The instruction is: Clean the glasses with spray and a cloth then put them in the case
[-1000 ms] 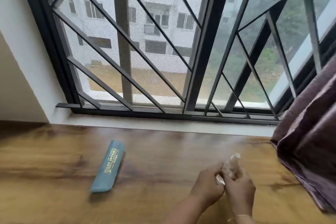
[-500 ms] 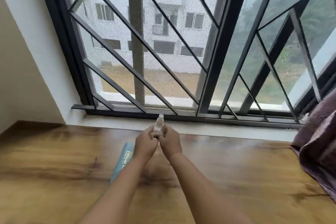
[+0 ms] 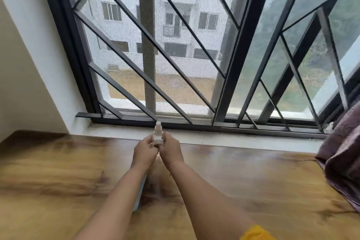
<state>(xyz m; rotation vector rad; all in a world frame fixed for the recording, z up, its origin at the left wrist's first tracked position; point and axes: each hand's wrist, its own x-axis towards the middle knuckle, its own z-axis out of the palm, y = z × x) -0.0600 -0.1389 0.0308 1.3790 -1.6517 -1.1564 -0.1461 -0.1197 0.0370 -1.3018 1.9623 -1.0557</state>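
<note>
A small clear spray bottle (image 3: 157,132) stands upright between my two hands, over the far part of the wooden table (image 3: 243,181) near the sill. My left hand (image 3: 145,151) grips its lower left side and my right hand (image 3: 170,150) grips its right side. The blue glasses case (image 3: 139,191) lies under my left forearm, with only a thin strip showing. No glasses or cloth are in sight.
A white window sill (image 3: 233,139) runs along the table's far edge below a dark metal grille (image 3: 175,54). A purple curtain (image 3: 342,158) hangs over the table's right end. A cream wall (image 3: 23,84) closes the left side.
Both hands carried the spray bottle from the near right of the table out to arm's length by the sill. The view turned right, so my left arm now hides most of the case.
</note>
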